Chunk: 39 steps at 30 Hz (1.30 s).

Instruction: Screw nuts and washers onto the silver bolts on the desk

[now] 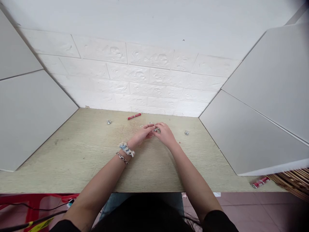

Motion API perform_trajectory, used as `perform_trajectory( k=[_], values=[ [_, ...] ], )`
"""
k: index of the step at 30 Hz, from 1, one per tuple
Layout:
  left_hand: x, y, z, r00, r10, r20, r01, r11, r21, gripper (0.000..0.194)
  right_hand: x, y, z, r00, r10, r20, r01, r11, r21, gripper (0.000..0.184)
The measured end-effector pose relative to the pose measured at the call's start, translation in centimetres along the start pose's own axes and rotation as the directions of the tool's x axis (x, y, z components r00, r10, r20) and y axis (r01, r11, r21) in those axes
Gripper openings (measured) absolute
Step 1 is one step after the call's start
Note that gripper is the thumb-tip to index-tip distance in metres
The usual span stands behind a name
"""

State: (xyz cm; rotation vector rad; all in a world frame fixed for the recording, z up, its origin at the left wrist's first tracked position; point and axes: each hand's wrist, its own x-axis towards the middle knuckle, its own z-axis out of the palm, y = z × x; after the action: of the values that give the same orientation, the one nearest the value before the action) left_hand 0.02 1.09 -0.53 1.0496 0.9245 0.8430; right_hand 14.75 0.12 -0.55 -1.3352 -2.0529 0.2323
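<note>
My left hand (142, 135) and my right hand (165, 133) meet over the middle of a pale wooden tabletop (84, 154), fingertips pinched together on a small silvery metal part (157, 130) between them. The left wrist wears a beaded bracelet and a chain bracelet. Too little of the part shows to name it. Two similar small metal pieces lie on the table, one (109, 121) to the far left and one (186, 132) to the right of my hands.
A thin red stick-like object (134, 116) lies near the back wall of white brick-pattern panels. Grey side panels box in the table. A red cylinder (260, 182) lies at the right front by a wicker basket (293, 182). Red plastic and cables sit lower left.
</note>
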Motion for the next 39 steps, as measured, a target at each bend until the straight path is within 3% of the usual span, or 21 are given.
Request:
perform_trajectory(
  k=[18,30,39],
  values=[
    [0.0,0.0,0.1,0.998,0.051,-0.020,-0.050,0.997,0.051,0.054,-0.2,-1.1,-0.7,0.978,-0.149,-0.144,0.139,0.987,-0.075,0.014],
    [-0.2,0.5,0.3,0.995,0.047,-0.087,-0.043,0.998,0.047,0.075,0.0,-0.3,-0.4,0.993,-0.074,-0.096,0.074,0.997,0.000,0.019],
    [-0.1,0.4,0.2,0.996,0.044,-0.077,-0.039,0.997,0.060,0.072,-0.1,-0.2,-0.1,0.998,-0.056,-0.039,0.054,0.998,-0.033,0.019]
  ],
)
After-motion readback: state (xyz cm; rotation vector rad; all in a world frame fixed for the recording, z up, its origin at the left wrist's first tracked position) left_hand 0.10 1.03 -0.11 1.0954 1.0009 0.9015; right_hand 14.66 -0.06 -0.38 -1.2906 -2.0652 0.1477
